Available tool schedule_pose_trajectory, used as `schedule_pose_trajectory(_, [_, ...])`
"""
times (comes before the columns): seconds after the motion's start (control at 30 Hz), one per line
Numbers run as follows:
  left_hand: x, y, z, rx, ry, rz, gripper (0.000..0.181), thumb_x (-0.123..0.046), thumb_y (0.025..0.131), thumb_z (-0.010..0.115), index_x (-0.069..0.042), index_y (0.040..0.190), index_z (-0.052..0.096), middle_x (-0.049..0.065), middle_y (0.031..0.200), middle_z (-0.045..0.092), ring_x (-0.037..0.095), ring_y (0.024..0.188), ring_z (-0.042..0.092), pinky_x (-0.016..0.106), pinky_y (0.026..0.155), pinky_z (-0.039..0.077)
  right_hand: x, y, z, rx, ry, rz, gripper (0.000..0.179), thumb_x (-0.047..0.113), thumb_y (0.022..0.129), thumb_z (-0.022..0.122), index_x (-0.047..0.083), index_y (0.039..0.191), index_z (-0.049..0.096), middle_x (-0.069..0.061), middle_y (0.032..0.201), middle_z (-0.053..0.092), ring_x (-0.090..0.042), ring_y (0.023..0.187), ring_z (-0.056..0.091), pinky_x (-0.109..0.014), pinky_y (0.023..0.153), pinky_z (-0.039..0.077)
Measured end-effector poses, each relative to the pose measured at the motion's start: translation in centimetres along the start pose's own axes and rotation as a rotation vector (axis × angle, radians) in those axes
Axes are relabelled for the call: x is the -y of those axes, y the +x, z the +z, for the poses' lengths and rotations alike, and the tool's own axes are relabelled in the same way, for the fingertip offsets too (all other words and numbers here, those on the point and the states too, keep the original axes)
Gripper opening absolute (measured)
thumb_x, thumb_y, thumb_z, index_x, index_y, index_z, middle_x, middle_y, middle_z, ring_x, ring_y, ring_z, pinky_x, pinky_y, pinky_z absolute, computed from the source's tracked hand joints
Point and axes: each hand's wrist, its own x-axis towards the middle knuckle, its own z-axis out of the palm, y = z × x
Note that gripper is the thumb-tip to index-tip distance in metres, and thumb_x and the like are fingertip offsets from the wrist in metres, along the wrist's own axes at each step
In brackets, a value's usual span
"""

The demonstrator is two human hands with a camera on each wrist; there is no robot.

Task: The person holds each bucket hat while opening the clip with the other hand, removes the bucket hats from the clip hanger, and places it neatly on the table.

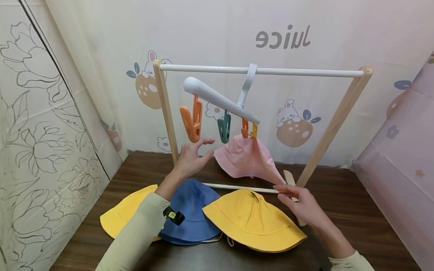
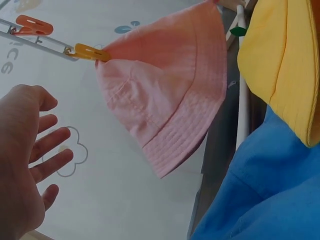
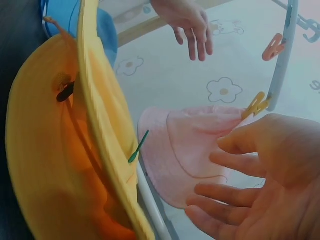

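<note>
A pink bucket hat [image 1: 243, 158] hangs from a yellow clip [image 1: 254, 131] at the near right end of a white hanger [image 1: 218, 97]. My right hand [image 1: 299, 202] is at the hat's lower right brim tip; the right wrist view shows its fingers loosely spread, with no grip visible. My left hand [image 1: 192, 158] is raised just below a large orange clip [image 1: 192, 120], fingers apart and holding nothing. In the left wrist view, the left hand [image 2: 30, 155] stands apart from the pink hat [image 2: 160, 95]. A green clip [image 1: 224, 127] and a smaller orange clip [image 1: 244, 128] also hang from the hanger.
The hanger hooks over the white top bar [image 1: 294, 72] of a wooden-legged rack [image 1: 333, 127]. On the dark wooden table [image 1: 361, 220] lie a yellow hat [image 1: 257, 222], a blue hat [image 1: 192, 214] and another yellow hat [image 1: 124, 208]. A printed curtain [image 1: 221, 24] stands behind.
</note>
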Motion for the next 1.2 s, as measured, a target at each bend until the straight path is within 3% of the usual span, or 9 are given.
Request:
schedule_pose_trajectory(0.07, [-0.1, 0.0, 0.1, -0.017, 0.044, 0.013, 0.038, -0.021, 0.108, 0.073, -0.013, 0.145, 0.074, 0.016, 0.129, 0.083, 0.024, 0.066, 0.049, 0.055, 0.101, 0.047, 0.3, 0.1, 0.0, -0.042, 0.003, 0.012, 0.036, 0.017, 0.112, 0.071, 0.001, 0.144, 0.074, -0.023, 0.143, 0.077, -0.028, 0.125, 0.075, -0.021, 0.089, 0.06])
schedule_pose_trajectory(0.2, [-0.1, 0.1, 0.4, -0.035, 0.085, 0.031, 0.038, -0.022, 0.107, 0.074, -0.013, 0.144, 0.074, 0.017, 0.098, 0.081, 0.027, 0.073, 0.053, 0.06, 0.109, 0.041, 0.8, 0.3, 0.1, -0.109, 0.028, 0.018, 0.037, 0.016, 0.112, 0.07, -0.001, 0.145, 0.073, -0.025, 0.143, 0.076, 0.004, 0.117, 0.068, -0.016, 0.09, 0.058])
schedule_pose_trajectory(0.3, [0.1, 0.2, 0.6, -0.045, 0.07, 0.017, 0.038, -0.021, 0.107, 0.074, -0.013, 0.144, 0.074, 0.018, 0.123, 0.083, 0.038, 0.099, 0.069, 0.063, 0.113, 0.041, 1.2, 0.4, 0.2, -0.173, 0.049, -0.005, 0.037, 0.014, 0.111, 0.071, 0.001, 0.146, 0.072, -0.026, 0.142, 0.076, 0.019, 0.109, 0.06, -0.012, 0.089, 0.056])
schedule_pose_trajectory(0.4, [0.2, 0.4, 0.6, -0.049, 0.038, -0.003, 0.038, -0.021, 0.108, 0.073, -0.014, 0.145, 0.074, 0.018, 0.155, 0.072, 0.043, 0.137, 0.067, 0.066, 0.119, 0.04, 1.5, 0.3, 0.3, -0.254, 0.07, -0.059, 0.038, 0.011, 0.109, 0.074, 0.003, 0.146, 0.072, -0.025, 0.142, 0.077, 0.021, 0.107, 0.062, -0.008, 0.089, 0.055])
schedule_pose_trajectory(0.53, [0.1, 1.0, 0.6, -0.052, -0.031, -0.018, 0.038, -0.019, 0.108, 0.073, -0.014, 0.146, 0.073, 0.016, 0.159, 0.069, 0.043, 0.155, 0.058, 0.069, 0.129, 0.038, 1.8, 0.4, 0.5, -0.338, 0.111, -0.119, 0.039, 0.012, 0.108, 0.076, 0.005, 0.146, 0.073, 0.01, 0.136, 0.08, 0.015, 0.111, 0.067, -0.006, 0.089, 0.055])
schedule_pose_trajectory(0.67, [0.2, 1.5, 0.6, -0.051, -0.106, -0.017, 0.039, -0.017, 0.107, 0.073, -0.012, 0.147, 0.072, 0.019, 0.159, 0.068, 0.042, 0.158, 0.055, 0.069, 0.131, 0.04, 2.0, 0.8, 0.6, -0.375, 0.149, -0.156, 0.039, 0.007, 0.107, 0.076, 0.004, 0.146, 0.073, 0.041, 0.129, 0.066, 0.016, 0.113, 0.069, -0.005, 0.089, 0.057])
schedule_pose_trajectory(0.73, [0.1, 1.6, 0.7, -0.041, -0.121, -0.019, 0.039, -0.018, 0.108, 0.072, -0.012, 0.147, 0.072, 0.02, 0.161, 0.066, 0.041, 0.158, 0.055, 0.069, 0.131, 0.042, 2.3, 1.1, 0.6, -0.39, 0.151, -0.16, 0.041, 0.004, 0.106, 0.076, 0.005, 0.146, 0.072, 0.032, 0.133, 0.07, 0.021, 0.113, 0.066, -0.004, 0.089, 0.057])
schedule_pose_trajectory(0.93, [-0.1, 1.9, 1.2, -0.022, -0.149, -0.02, 0.04, -0.018, 0.109, 0.07, -0.011, 0.149, 0.07, 0.02, 0.161, 0.066, 0.04, 0.158, 0.055, 0.07, 0.132, 0.04, 2.9, 2.1, 0.6, -0.412, 0.166, -0.139, 0.046, 0.007, 0.105, 0.078, 0.003, 0.15, 0.069, -0.023, 0.147, 0.073, 0.023, 0.12, 0.06, -0.001, 0.093, 0.053])
schedule_pose_trajectory(1.2, [-0.8, 2.5, 1.7, 0.004, -0.174, -0.013, 0.042, -0.019, 0.11, 0.071, -0.005, 0.15, 0.068, 0.019, 0.157, 0.068, 0.04, 0.156, 0.056, 0.067, 0.134, 0.04, 3.8, 3.5, 0.5, -0.422, 0.205, -0.146, 0.05, 0.006, 0.104, 0.079, 0.002, 0.153, 0.067, -0.024, 0.152, 0.07, 0.023, 0.121, 0.058, 0.001, 0.098, 0.048])
